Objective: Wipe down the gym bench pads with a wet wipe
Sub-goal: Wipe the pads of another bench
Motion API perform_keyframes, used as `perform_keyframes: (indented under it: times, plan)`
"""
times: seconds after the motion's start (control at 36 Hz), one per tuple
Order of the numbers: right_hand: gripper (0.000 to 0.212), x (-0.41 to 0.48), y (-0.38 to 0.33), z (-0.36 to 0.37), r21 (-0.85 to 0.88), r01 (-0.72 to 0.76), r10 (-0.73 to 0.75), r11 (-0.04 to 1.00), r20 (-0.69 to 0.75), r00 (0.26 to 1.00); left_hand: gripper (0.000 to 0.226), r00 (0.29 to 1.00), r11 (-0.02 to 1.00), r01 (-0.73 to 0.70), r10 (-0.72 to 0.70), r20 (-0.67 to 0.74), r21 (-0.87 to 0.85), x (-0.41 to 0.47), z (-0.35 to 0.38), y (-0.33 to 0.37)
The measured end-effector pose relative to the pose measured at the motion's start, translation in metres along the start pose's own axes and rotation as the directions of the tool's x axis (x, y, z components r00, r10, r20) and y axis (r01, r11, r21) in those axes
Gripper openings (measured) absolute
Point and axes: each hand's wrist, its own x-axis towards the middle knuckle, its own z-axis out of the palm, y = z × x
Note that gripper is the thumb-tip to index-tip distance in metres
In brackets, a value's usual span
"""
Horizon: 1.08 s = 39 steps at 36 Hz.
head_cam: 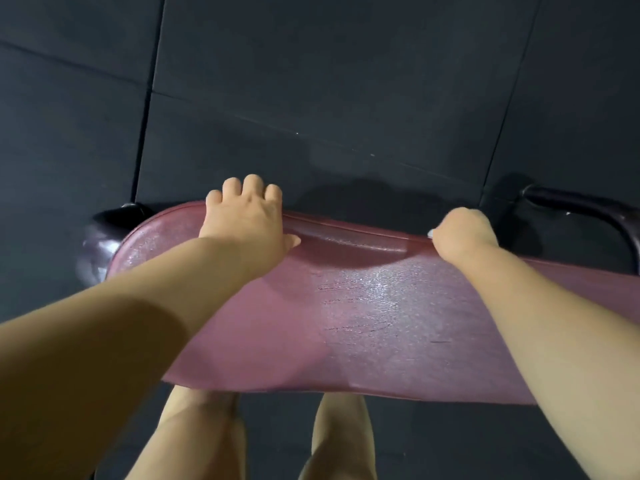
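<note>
The left hand grips the far edge of the bench pad, fingers curled over it. The pad's middle glistens and is probably already wiped. The right hand curls at the far edge; whether the white sliver there is the wet wipe, I cannot tell. The edge work looks unfinished.

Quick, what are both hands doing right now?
Left hand: curled over the far edge of the bench pad, gripping it.
Right hand: curled shut at that edge; the white bit peeking out looks like the wet wipe.
</note>
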Motion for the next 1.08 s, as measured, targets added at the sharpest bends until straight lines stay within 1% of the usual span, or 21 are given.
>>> perform_keyframes:
  times: [0.03,0.06,0.08,0.14,0.22,0.25,0.31,0.33,0.39,0.47,0.56,0.58,0.64,0.69,0.75,0.83,0.92,0.94,1.0,1.03,1.08]
  plan:
    - [0.019,0.003,0.005,0.001,0.013,-0.032,0.032,0.999,-0.014,0.999,0.062,1.0,1.0,-0.011,0.011,0.002,-0.014,0.0,0.001,0.007]
    - [0.017,0.006,0.006,0.002,0.013,-0.024,0.024,1.0,-0.022,0.999,0.061,0.999,0.999,-0.033,0.033,-0.001,-0.025,0.0,0.002,0.015]
    - [0.017,0.005,0.001,0.003,0.026,0.019,-0.019,0.999,-0.023,1.0,0.06,0.998,0.998,-0.061,0.061,-0.007,-0.034,-0.001,0.005,0.024]
    - [0.024,-0.001,-0.017,0.007,0.062,0.185,-0.183,0.981,-0.032,0.983,0.059,0.994,0.993,-0.111,0.11,-0.018,-0.04,-0.004,0.01,0.046]
    - [0.021,-0.019,-0.043,0.01,0.152,0.445,-0.44,0.882,-0.072,0.895,0.061,0.993,0.991,-0.114,0.112,-0.034,-0.067,-0.01,0.02,0.081]
    - [0.024,-0.021,-0.044,0.011,0.175,0.496,-0.486,0.851,-0.098,0.868,0.061,0.993,0.99,-0.112,0.109,-0.042,-0.085,-0.012,0.022,0.091]
    - [0.029,-0.018,-0.032,0.011,0.238,0.555,-0.55,0.797,-0.093,0.83,0.063,0.993,0.986,-0.115,0.11,-0.052,-0.123,-0.014,0.027,0.111]
    - [0.03,-0.012,-0.021,0.01,0.251,0.56,-0.56,0.79,-0.079,0.825,0.063,0.993,0.984,-0.107,0.099,-0.058,-0.141,-0.015,0.029,0.119]
    - [0.031,0.004,0.006,0.007,0.2,0.537,-0.539,0.82,-0.047,0.841,0.064,0.996,0.982,-0.058,0.045,-0.075,-0.181,-0.016,0.034,0.13]
    - [0.028,0.037,0.068,0.006,0.027,0.376,-0.377,0.926,0.015,0.926,0.063,0.987,0.974,0.035,-0.069,-0.145,-0.224,-0.018,0.044,0.145]
    - [0.026,0.06,0.13,0.001,-0.143,0.27,-0.269,0.952,0.03,0.963,0.063,0.969,0.947,0.122,-0.179,-0.171,-0.299,-0.021,0.054,0.162]
    - [0.026,0.065,0.145,-0.001,-0.15,0.228,-0.226,0.962,0.032,0.974,0.062,0.964,0.94,0.136,-0.199,-0.176,-0.314,-0.022,0.057,0.167]
    - [0.025,0.068,0.161,-0.001,-0.121,0.199,-0.199,0.973,0.01,0.98,0.06,0.956,0.927,0.158,-0.23,-0.181,-0.341,-0.024,0.063,0.175]
    - [0.022,0.064,0.153,0.002,-0.076,0.212,-0.214,0.974,-0.023,0.977,0.059,0.952,0.921,0.177,-0.249,-0.178,-0.347,-0.025,0.066,0.181]
    - [0.023,0.055,0.127,0.007,0.002,0.252,-0.251,0.968,-0.053,0.966,0.06,0.951,0.918,0.188,-0.259,-0.167,-0.35,-0.025,0.066,0.186]
    - [0.023,0.035,0.078,0.01,0.127,0.401,-0.397,0.907,-0.053,0.916,0.072,0.957,0.919,0.179,-0.246,-0.156,-0.35,-0.023,0.06,0.194]
    - [0.026,0.017,0.053,0.007,0.25,0.531,-0.533,0.81,-0.066,0.844,0.07,0.973,0.946,0.033,-0.103,-0.205,-0.322,-0.02,0.053,0.207]
    - [0.028,0.016,0.055,0.006,0.28,0.563,-0.569,0.778,-0.069,0.82,0.069,0.98,0.947,-0.008,-0.056,-0.191,-0.32,-0.02,0.051,0.212]
    - [0.031,0.02,0.072,0.005,0.298,0.599,-0.609,0.743,-0.072,0.79,0.069,0.991,0.945,-0.033,-0.013,-0.137,-0.327,-0.017,0.05,0.222]
    - [0.031,0.026,0.084,0.005,0.296,0.593,-0.604,0.749,-0.065,0.795,0.068,0.992,0.948,-0.031,-0.01,-0.127,-0.316,-0.015,0.05,0.225]
    - [0.031,0.044,0.116,0.005,0.249,0.51,-0.517,0.824,-0.04,0.855,0.063,0.991,0.962,-0.014,-0.023,-0.131,-0.272,-0.012,0.05,0.229]
